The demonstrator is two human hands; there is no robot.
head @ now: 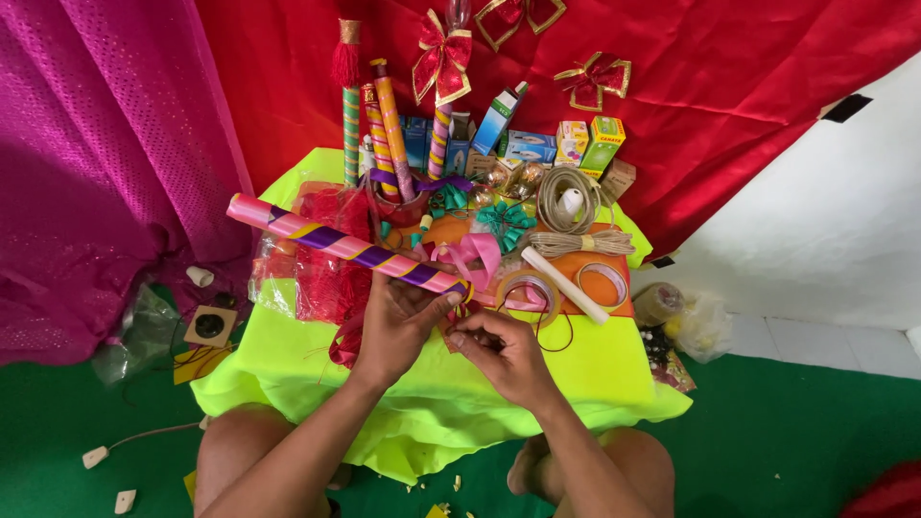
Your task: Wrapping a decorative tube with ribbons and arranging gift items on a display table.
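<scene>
Green floor spreads beneath a low surface [317, 369] draped in neon yellow-green cloth, with the person's bare knees at its near edge. Just above that edge the left hand [398, 321] has its grip closed around the near end of a long stick wrapped in pink, purple and yellow tape [345, 247], which slants up and away to the left over the cloth. The right hand [499, 350] sits just beside it, fingers pinched together on something small at the stick's end; what it pinches is too hidden to tell. Red ribbon [347, 341] curls under the left wrist. Beyond the hands lie a roll of clear tape [530, 288], a white rod [564, 285] and a pink ribbon [470, 257] on an orange board [585, 261], with red mesh [331, 259] to the left. Farther back are coils of tan cord [568, 197], teal bows [507, 219] and small coloured boxes [537, 144]. More striped sticks [393, 134] stand upright at the back, against a red cloth backdrop [729, 86] pinned with red-and-gold bows [443, 58]; a magenta curtain [96, 163] hangs at the left.
</scene>
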